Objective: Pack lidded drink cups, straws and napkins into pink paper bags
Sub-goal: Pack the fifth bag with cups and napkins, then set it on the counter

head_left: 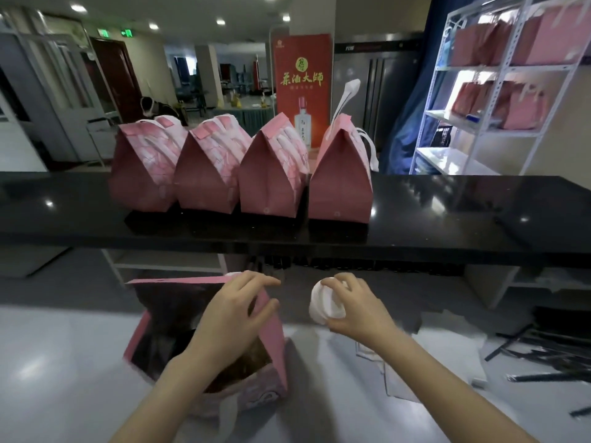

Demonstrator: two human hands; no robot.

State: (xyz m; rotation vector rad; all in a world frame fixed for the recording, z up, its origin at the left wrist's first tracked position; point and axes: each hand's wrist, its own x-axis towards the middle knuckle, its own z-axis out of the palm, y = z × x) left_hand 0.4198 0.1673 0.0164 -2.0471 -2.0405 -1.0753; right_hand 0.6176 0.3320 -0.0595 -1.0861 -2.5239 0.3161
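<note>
An open pink paper bag stands on the white worktop in front of me, its mouth dark inside. My left hand grips the bag's right rim, holding the mouth open. My right hand holds a white lidded drink cup tipped on its side, just right of the bag and level with its rim. Black wrapped straws lie scattered at the right of the worktop. Flat white napkins lie under my right forearm.
Several closed pink bags stand in a row on the raised black counter behind the worktop. A white metal shelf at the right holds more pink bags. An orange banner stands behind the counter.
</note>
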